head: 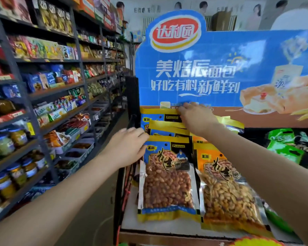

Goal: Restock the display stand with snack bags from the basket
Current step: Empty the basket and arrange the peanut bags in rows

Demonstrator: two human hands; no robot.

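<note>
The display stand (167, 226) holds overlapping rows of peanut bags under a blue header board (212, 68). A blue-labelled peanut bag (167, 180) lies at the front left, an orange-labelled one (226, 190) beside it on the right. My left hand (126, 148) touches the top left corner of the front blue bag, fingers fairly straight. My right hand (196, 118) reaches to the back row and rests on the yellow top edge of the rearmost blue bag (158, 115); its fingertips are partly hidden. No basket shows.
Long shelves (48, 96) of snacks, jars and boxes line the aisle on the left. Green snack bags (284, 148) fill the stand's right section. The floor aisle (89, 219) runs between shelves and stand.
</note>
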